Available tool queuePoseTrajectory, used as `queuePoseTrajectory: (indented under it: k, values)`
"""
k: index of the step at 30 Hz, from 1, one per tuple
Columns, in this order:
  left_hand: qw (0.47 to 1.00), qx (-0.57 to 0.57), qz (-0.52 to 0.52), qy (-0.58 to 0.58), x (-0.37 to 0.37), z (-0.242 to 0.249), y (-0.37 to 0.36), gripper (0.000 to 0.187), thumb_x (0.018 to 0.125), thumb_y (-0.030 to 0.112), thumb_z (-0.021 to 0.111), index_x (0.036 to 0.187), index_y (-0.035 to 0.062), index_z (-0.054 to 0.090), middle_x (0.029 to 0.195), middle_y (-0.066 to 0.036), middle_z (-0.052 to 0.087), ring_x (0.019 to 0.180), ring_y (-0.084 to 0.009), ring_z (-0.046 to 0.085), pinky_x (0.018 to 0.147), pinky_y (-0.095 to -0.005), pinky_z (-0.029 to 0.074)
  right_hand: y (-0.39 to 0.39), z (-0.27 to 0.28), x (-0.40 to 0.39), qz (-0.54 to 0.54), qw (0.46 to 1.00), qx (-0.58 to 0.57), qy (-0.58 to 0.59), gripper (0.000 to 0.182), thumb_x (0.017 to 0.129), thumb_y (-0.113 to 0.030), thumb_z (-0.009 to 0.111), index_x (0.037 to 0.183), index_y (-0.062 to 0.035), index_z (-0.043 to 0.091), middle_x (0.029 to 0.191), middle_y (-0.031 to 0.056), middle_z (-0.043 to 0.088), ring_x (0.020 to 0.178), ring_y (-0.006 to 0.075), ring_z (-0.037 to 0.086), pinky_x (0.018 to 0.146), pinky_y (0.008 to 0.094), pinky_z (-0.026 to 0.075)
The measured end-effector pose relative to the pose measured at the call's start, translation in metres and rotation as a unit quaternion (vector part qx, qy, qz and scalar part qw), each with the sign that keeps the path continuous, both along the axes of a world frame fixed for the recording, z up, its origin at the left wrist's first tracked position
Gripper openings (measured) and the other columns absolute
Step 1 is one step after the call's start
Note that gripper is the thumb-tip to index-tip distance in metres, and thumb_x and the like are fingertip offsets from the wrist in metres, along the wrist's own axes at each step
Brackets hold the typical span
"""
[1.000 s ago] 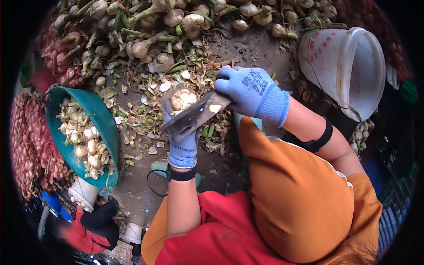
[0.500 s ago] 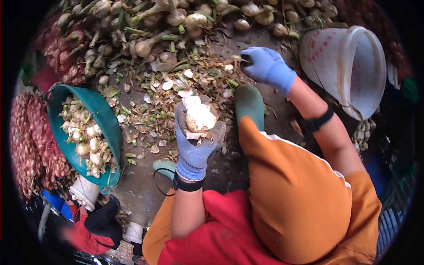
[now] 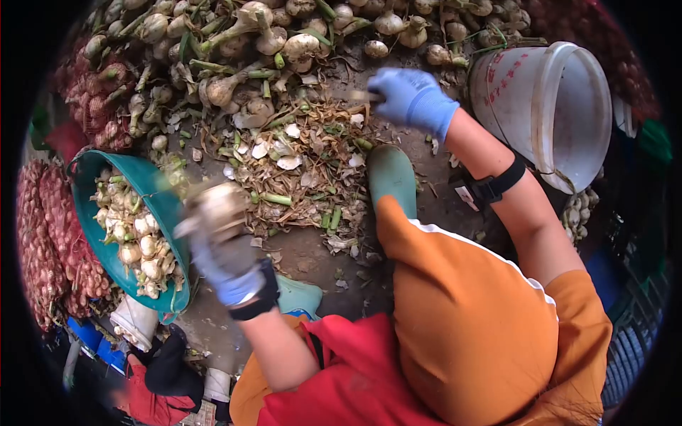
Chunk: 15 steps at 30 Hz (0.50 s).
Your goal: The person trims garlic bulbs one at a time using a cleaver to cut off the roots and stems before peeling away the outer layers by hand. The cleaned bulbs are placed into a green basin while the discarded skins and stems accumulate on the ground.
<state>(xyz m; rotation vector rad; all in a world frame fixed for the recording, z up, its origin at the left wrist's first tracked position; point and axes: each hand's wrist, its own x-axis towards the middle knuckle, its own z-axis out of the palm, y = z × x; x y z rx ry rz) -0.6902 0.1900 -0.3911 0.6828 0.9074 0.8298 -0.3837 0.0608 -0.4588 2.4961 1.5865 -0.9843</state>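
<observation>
My left hand, in a grey-blue work glove, is closed around a pale garlic bulb. Both are smeared by motion, just right of a green basket that contains trimmed garlic bulbs. At upper centre my right hand, in a blue glove, is a fist around what looks like a small knife. Its thin blade points left and is blurred; the handle is mostly hidden by the fingers. Below that hand lies a heap of peelings and cut stalks.
A pile of untrimmed garlic spans the back. To the right a white bucket lies tilted. Red net sacks line the left side. My green boot is beside the peelings. Another person sits at lower left.
My left hand has carried the garlic bulb leftward from the middle to beside the green basket. My right hand has shifted slightly left and up, still closed.
</observation>
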Motion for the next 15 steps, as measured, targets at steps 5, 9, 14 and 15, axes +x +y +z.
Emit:
queuePoseTrajectory:
  k: [5, 9, 14, 15]
  values:
    - [0.903, -0.138, -0.041, -0.405, -0.048, -0.001, 0.049, 0.049, 0.084, 0.021, 0.073, 0.125, 0.0027, 0.055, 0.117, -0.008, 0.062, 0.088, -0.0144, 0.059, 0.075, -0.0264, 0.053, 0.013, -0.053, 0.039, -0.05, 0.987, 0.112, -0.106, 0.022, 0.082, -0.018, 0.064, 0.102, -0.0127, 0.07, 0.13, 0.0116, 0.055, 0.104, 0.0348, 0.064, 0.088, 0.0442, 0.053]
    - [0.994, -0.036, -0.088, -0.063, 0.024, -0.035, -0.026, 0.067, 0.085, 0.017, 0.069, 0.144, 0.0077, 0.041, 0.136, -0.011, 0.053, 0.121, -0.0225, 0.055, 0.103, -0.0337, 0.047, 0.016, -0.038, -0.014, -0.074, 0.97, 0.15, 0.177, 0.032, 0.076, -0.03, 0.07, 0.101, -0.0099, 0.071, 0.107, 0.0144, 0.066, 0.09, 0.0301, 0.067, 0.08, 0.0409, 0.053]
    - [0.973, 0.038, -0.217, 0.073, 0.062, -0.058, -0.072, 0.067, 0.08, -0.008, 0.063, 0.14, 0.0099, 0.038, 0.127, -0.008, 0.05, 0.109, -0.0154, 0.054, 0.087, -0.0269, 0.052, -0.003, 0.037, -0.061, -0.229, 0.825, 0.028, 0.515, 0.035, 0.078, -0.036, 0.069, 0.092, -0.0031, 0.068, 0.077, 0.0122, 0.068, 0.069, 0.025, 0.061, 0.067, 0.0359, 0.049]
    - [0.973, 0.041, -0.218, 0.07, 0.062, -0.054, -0.069, 0.067, 0.08, -0.008, 0.063, 0.14, 0.0099, 0.038, 0.127, -0.008, 0.05, 0.109, -0.0154, 0.054, 0.087, -0.0269, 0.052, -0.007, 0.037, -0.056, -0.229, 0.862, 0.086, 0.443, 0.031, 0.08, -0.034, 0.07, 0.092, -0.0052, 0.067, 0.076, 0.0085, 0.065, 0.068, 0.0202, 0.062, 0.064, 0.0335, 0.049]
